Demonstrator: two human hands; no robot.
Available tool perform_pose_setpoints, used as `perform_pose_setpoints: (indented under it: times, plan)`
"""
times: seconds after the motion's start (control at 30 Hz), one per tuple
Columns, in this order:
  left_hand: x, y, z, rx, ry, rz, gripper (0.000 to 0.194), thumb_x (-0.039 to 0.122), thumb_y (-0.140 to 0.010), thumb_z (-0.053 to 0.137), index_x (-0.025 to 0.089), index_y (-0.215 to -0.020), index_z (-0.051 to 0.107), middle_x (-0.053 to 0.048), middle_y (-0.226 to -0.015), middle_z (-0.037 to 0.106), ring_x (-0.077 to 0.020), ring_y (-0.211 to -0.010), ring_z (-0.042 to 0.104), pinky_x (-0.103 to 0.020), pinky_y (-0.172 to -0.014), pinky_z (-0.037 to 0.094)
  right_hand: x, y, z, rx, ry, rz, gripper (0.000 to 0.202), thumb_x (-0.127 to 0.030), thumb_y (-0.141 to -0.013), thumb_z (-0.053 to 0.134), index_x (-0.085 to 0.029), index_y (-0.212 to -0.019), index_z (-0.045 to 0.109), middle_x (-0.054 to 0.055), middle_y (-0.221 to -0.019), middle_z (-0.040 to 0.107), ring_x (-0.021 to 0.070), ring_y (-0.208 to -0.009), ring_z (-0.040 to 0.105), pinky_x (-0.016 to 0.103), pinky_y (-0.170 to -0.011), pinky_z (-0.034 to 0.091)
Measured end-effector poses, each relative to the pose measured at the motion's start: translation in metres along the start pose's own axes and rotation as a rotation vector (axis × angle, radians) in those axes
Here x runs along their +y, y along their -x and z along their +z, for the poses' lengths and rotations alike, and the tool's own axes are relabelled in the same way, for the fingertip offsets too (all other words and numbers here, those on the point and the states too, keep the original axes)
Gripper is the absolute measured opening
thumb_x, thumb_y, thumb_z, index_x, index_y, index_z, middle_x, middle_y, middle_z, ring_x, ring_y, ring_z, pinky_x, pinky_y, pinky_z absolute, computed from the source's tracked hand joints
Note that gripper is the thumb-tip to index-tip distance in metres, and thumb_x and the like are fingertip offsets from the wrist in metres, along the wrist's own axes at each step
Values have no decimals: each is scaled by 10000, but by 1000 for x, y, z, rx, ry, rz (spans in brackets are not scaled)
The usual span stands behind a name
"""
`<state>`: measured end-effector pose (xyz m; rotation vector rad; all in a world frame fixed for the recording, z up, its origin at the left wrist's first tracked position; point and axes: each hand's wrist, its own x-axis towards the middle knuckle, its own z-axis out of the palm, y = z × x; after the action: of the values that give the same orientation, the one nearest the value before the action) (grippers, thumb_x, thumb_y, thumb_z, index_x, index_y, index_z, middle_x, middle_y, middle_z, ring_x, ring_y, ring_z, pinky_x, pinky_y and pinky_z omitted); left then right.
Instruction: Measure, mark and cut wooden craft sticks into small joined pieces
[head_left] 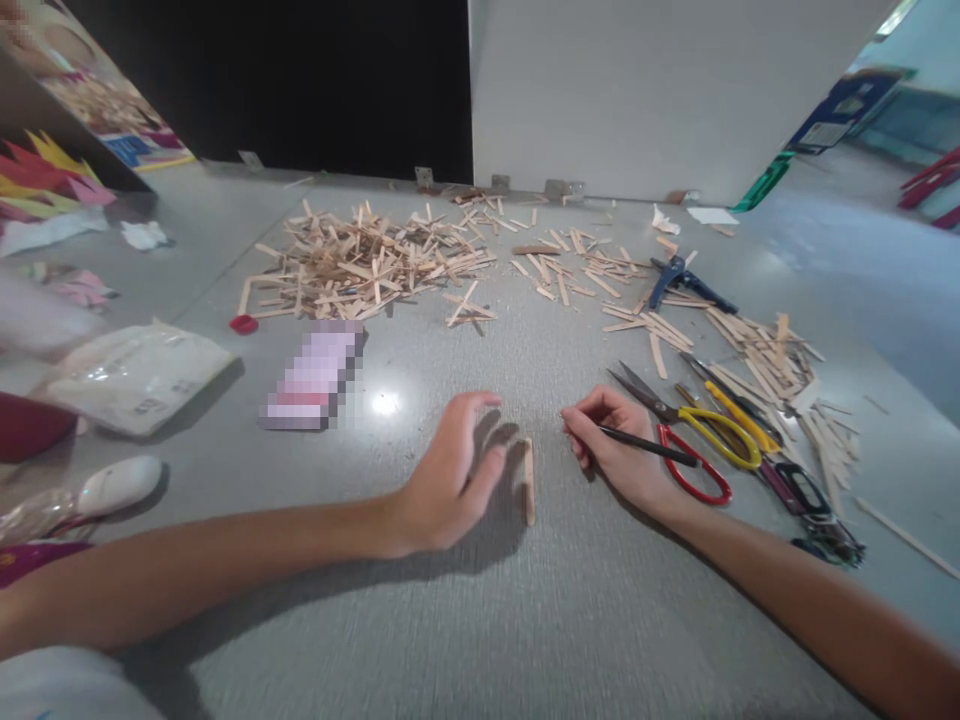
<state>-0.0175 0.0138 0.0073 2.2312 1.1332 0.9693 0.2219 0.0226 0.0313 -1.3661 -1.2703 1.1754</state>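
My left hand [454,475] is just left of a single wooden stick [529,482], thumb and fingers apart, holding nothing. The stick lies on the grey table [480,630], pointing away from me. To the right of it, my right hand [611,440] pinches a thin black pen [649,445] near one end; the pen's other end reaches over the red handle of the scissors [694,430]. Neither hand touches the single stick.
A large heap of wooden sticks [367,262] lies at the back left, more sticks [772,360] at the right. Blue pliers [686,283], a yellow cutter [739,405], a pixelated pink object [315,375], a plastic packet [142,375] and a white mouse [120,485] surround the hands.
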Motion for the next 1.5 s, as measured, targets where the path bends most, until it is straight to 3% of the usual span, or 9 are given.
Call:
perform_pose_setpoints:
  times: [0.13,0.33,0.53,0.67,0.7,0.77,0.83,1.03,1.5]
  plan:
    - [-8,-4,-3,243,28,-44,435,90,-1017,415,249,-1422,410,-133,-1382,579,-283,-1355,613,-549,-1168,551,1,-1,-1,-2,-21,16,552,-688,-852,809,-241,-633,570,0,-524,652,97,-334,497,194,-280,395]
    - [-7,-3,-1,13,-29,13,614,-29,-850,420,248,-1397,452,-123,-1402,614,-270,-1342,628,-520,-1147,576,-2,2,-1,-31,-3,61,557,-678,-845,802,-239,-614,547,-9,-511,634,85,-317,479,173,-261,345]
    - [-11,-6,0,55,-59,45,611,-61,-881,381,242,-1401,481,-106,-1374,664,-228,-1329,655,-525,-1235,506,-5,3,-1,-66,37,64,517,-622,-877,770,-245,-598,553,-40,-402,547,82,-291,427,175,-273,315]
    - [-6,-6,-1,-152,-84,57,263,212,-1103,506,204,-1341,619,-138,-1440,674,-317,-1445,592,-697,-1326,329,-2,7,-2,-136,75,43,488,-557,-898,762,-246,-591,546,-40,-404,546,83,-297,426,186,-292,319]
    - [-4,-5,-1,-227,-100,64,304,367,-1106,592,191,-1348,645,-159,-1495,650,-375,-1500,536,-748,-1323,287,0,8,-2,-165,91,27,479,-540,-905,761,-244,-595,548,-38,-415,552,86,-308,439,188,-304,327]
    - [0,-4,0,-353,-135,67,665,663,-985,739,168,-1422,652,-199,-1609,573,-483,-1579,413,-818,-1310,223,3,11,-2,-241,141,-7,460,-501,-926,753,-239,-608,550,-38,-435,559,88,-334,466,192,-338,345]
    - [3,-4,1,-424,-164,53,910,802,-875,780,165,-1505,620,-216,-1668,516,-519,-1613,344,-820,-1318,193,6,13,-2,-326,197,-22,434,-464,-956,727,-236,-630,551,-47,-444,552,90,-353,484,196,-370,357]
    - [1,-3,5,-448,-185,34,916,777,-899,773,252,-1616,553,-173,-1706,483,-490,-1629,338,-784,-1335,206,6,14,1,-434,242,23,420,-472,-1006,648,-249,-670,530,-58,-469,552,102,-383,517,219,-418,381]
    - [-2,-1,9,-410,-195,90,957,805,-870,786,199,-1585,597,-214,-1664,516,-513,-1606,372,-798,-1314,251,0,13,5,-479,260,43,374,-419,-1010,601,-261,-682,514,-61,-474,564,103,-398,500,234,-439,366]
